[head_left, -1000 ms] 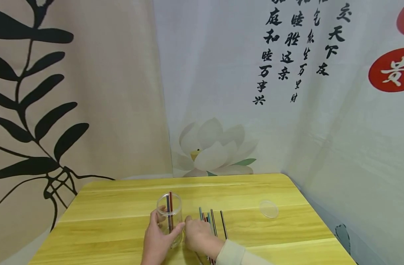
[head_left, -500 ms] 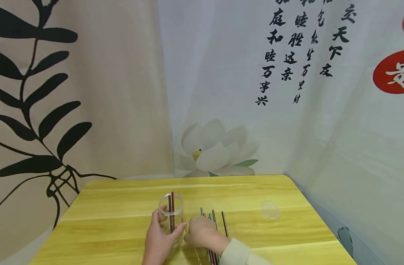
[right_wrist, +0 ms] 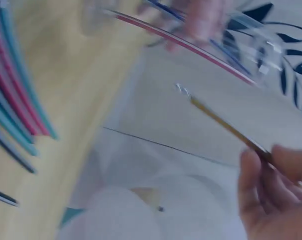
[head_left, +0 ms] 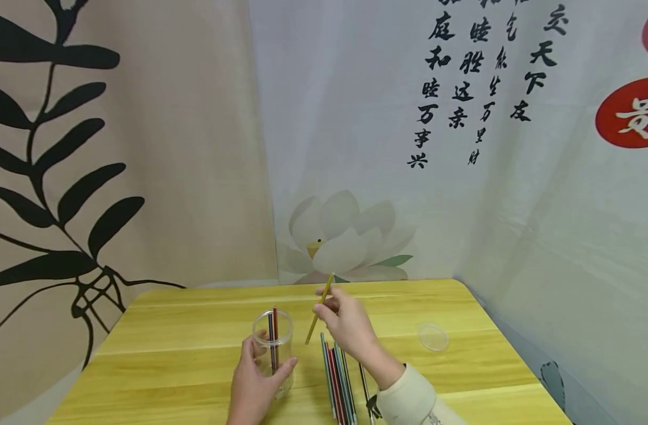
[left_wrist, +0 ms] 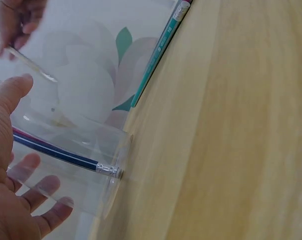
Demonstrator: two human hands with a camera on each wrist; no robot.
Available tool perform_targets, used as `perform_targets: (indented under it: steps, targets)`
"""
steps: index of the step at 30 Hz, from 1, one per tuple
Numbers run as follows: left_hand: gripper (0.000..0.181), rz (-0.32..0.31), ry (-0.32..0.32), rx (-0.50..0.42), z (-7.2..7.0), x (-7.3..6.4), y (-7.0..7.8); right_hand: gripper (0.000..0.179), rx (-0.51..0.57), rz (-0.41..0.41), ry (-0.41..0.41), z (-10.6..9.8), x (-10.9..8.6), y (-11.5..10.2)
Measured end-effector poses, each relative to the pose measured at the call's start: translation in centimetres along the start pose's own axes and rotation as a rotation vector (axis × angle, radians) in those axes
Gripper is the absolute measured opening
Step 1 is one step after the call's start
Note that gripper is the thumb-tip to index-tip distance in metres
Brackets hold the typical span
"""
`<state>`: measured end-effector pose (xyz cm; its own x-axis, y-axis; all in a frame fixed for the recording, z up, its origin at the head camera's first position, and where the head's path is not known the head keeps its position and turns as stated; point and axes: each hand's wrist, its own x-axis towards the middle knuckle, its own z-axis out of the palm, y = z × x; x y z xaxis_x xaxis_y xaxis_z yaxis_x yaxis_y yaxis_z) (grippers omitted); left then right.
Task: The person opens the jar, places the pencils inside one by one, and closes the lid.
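The right hand (head_left: 350, 324) pinches a slim yellow wooden pencil (head_left: 322, 302) between thumb and fingers, roughly midway along. The pencil slants in the air to the right of a clear cylindrical plastic jar (head_left: 285, 354), its lower end near the rim but seemingly apart from it. The left hand (head_left: 256, 378) is wrapped around the jar's left and near sides, and the jar stands upright with a dark blue pencil (head_left: 271, 330) and a red pencil (head_left: 275, 327) leaning inside.

The pencil should be light and stiff, apt to roll or twist in a loose pinch; holding its upper half would keep the lower end free. The jar looks thin-walled, light and slick, likely easy to tip, so a low hold round the wall suits it.

The uncovered round mouth is the edge to mind, along with the two pencil tops standing above it. Below the right wrist lies a tight row of coloured pencils (head_left: 337, 378), just left of a separate dark pencil (head_left: 364, 381) partly hidden by the arm. The flat clear round lid (head_left: 432, 337) rests well to the right. Room to move seems best above the yellow wood-grain table (head_left: 170, 354), on the jar's far side and left.
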<state>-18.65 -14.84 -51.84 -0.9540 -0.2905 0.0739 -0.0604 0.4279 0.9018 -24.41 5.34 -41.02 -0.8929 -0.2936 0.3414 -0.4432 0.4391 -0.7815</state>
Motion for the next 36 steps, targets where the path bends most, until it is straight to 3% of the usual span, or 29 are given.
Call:
perform_targets:
  steps: [3,5,9,11,13,16,22,28,36]
  targets:
    - [0.1,-0.008,-0.002,0.007,0.0,0.0,0.0,0.033,0.07,-0.088,0.174,-1.0,0.3,-1.7]
    - [0.101,-0.013,-0.005,0.007,0.0,0.0,0.0,0.047,0.19,-0.138,0.243,-1.4,0.3,-2.8]
    - [0.101,-0.018,-0.009,0.007,0.0,0.0,0.0,0.081,0.464,-0.178,0.295,-1.4,0.1,-4.5]
    - [0.101,-0.018,-0.008,0.003,0.0,0.0,0.0,0.094,0.541,-0.18,0.297,-0.9,-0.1,-4.9]
    - [0.1,-0.014,-0.008,0.002,-0.1,0.0,0.0,0.098,0.55,-0.187,0.285,-0.3,-0.2,-5.0]
    - [0.099,-0.007,-0.01,-0.001,-0.2,0.1,0.1,0.097,0.481,-0.237,0.246,0.8,-0.3,-4.6]
    - [0.097,-0.007,-0.013,-0.008,-0.3,0.0,0.0,0.088,0.282,-0.42,0.178,2.8,-0.4,-2.7]
    - [0.094,0.001,-0.01,-0.005,-0.3,-0.2,0.0,0.082,0.064,-0.531,0.129,4.5,-0.8,-1.2]
    - [0.094,0.037,-0.005,-0.002,-0.4,-0.3,-0.2,0.069,-0.069,-0.669,0.116,5.3,-1.2,-1.0]
